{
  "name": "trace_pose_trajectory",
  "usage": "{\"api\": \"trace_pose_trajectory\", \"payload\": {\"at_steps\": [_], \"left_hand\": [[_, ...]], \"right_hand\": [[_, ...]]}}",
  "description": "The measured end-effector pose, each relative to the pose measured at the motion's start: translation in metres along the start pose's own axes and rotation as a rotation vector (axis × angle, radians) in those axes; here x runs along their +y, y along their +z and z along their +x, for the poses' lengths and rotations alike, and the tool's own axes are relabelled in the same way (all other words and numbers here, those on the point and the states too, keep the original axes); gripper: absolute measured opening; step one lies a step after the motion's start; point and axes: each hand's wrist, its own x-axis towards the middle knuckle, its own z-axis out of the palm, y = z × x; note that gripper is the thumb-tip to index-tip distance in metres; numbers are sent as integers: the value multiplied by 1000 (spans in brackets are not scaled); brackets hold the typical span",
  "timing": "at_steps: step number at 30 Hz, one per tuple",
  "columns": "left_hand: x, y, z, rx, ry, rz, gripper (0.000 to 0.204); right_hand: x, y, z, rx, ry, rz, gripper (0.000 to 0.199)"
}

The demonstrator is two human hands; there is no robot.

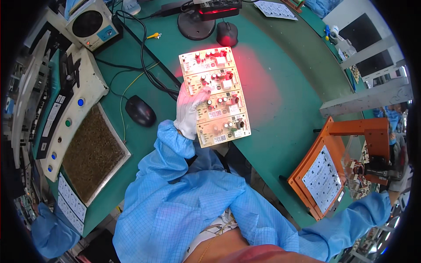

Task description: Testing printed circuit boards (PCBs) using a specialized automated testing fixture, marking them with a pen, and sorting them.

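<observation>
My left hand (189, 109), in a white glove, grips a panel of circuit boards (223, 111) by its left edge, thumb on top. The panel has several joined sections with capacitors and other parts, and red light falls over its far end. Off to the right, my right hand (398, 177) is closed around the dark handle (380, 170) of an orange fixture (316, 173); the picture's rim blurs its fingers. A white sheet with dark spots (322, 179) lies in the fixture's frame.
A scanner with a red glow (219, 9) is by a round black stand base (196, 27) beyond the panel. Two black mice (140, 111) and cables (151, 72) lie on the green table. At left are a white machine with coloured buttons (76, 96) and a brown-filled tray (93, 153).
</observation>
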Motion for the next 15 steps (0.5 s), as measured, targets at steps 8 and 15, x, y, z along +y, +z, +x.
{"api": "trace_pose_trajectory", "payload": {"at_steps": [8, 15], "left_hand": [[-41, -43, -5, -7, -30, -163, 34], [-4, -16, -12, 43, -194, -598, 40]], "right_hand": [[-243, -16, 69, -14, -56, 38, 27], [-203, -9, 53, -13, -5, 124, 26]]}}
